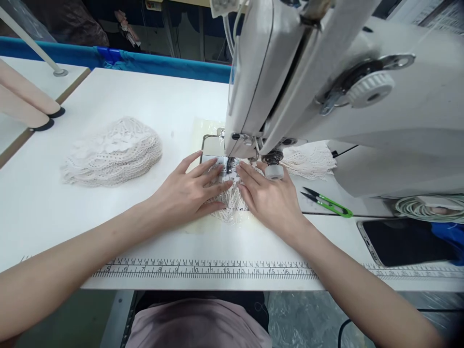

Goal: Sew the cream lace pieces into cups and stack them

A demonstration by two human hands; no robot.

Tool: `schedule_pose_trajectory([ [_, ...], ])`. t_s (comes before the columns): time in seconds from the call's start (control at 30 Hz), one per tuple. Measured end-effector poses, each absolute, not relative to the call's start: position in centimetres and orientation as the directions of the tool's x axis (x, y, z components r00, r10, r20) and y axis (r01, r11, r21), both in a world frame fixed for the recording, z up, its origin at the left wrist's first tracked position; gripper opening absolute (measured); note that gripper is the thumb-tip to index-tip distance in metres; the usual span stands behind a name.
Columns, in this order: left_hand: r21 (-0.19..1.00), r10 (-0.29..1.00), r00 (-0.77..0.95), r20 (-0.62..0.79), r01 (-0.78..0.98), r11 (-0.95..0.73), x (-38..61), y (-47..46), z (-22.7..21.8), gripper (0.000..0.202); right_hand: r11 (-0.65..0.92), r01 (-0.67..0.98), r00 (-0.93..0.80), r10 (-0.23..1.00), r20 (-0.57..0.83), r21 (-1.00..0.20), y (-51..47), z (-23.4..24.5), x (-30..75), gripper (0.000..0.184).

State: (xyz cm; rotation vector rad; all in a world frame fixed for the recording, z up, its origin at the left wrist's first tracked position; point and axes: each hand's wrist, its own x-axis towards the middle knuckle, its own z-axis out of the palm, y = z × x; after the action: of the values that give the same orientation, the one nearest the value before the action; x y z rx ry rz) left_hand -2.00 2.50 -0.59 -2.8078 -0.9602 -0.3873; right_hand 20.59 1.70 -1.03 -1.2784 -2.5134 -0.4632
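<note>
A piece of white lace (232, 205) lies under the presser foot (229, 165) of a white sewing machine (250, 87). My left hand (194, 186) rests on the lace's left side, palm down with fingers spread. On the right side, my right hand (270, 193) lies flat with its fingers stretched toward the needle area; the machine head hides some of them. Left of my hands sits a pile of white lace pieces (114, 152). More lace (308, 159) lies behind my right hand, beside the machine's base.
Green thread snips (328, 202) lie right of my right hand. Farther right are a dark phone (406, 241) and a coil of pale cord (431, 207). A printed ruler (210, 270) runs along the front edge. Two pale, black-tipped rods (27, 99) reach in at the left.
</note>
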Motion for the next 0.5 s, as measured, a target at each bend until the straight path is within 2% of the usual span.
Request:
schedule_pose_trajectory([
  [0.13, -0.065, 0.595, 0.751, 0.285, 0.635, -0.770, -1.97, 2.60, -0.72, 0.042, 0.546, 0.823, -0.561, 0.740, 0.372, 0.155, 1.70, -1.06, 20.61, 0.036],
  [0.3, -0.013, 0.606, 0.736, 0.301, 0.639, -0.770, -1.93, 2.53, -0.89, 0.043, 0.549, 0.821, -0.565, 0.741, 0.363, 0.157, 1.75, -1.16, 20.79, 0.038],
  [0.37, -0.038, 0.591, 0.739, 0.323, 0.635, -0.772, -2.00, 2.47, -0.83, 0.042, 0.564, 0.810, -0.578, 0.722, 0.380, 0.161, 1.70, -1.10, 20.91, 0.038],
  [0.43, -0.097, 0.518, 0.771, 0.370, 0.587, -0.804, -2.10, 2.43, -0.65, 0.040, 0.610, 0.777, -0.610, 0.673, 0.419, 0.152, 1.58, -0.91, 21.04, 0.033],
  [0.5, -0.147, 0.384, 0.829, 0.406, 0.474, -0.868, -2.17, 2.42, -0.41, 0.043, 0.682, 0.722, -0.648, 0.607, 0.460, 0.116, 1.42, -0.65, 21.18, 0.025],
])
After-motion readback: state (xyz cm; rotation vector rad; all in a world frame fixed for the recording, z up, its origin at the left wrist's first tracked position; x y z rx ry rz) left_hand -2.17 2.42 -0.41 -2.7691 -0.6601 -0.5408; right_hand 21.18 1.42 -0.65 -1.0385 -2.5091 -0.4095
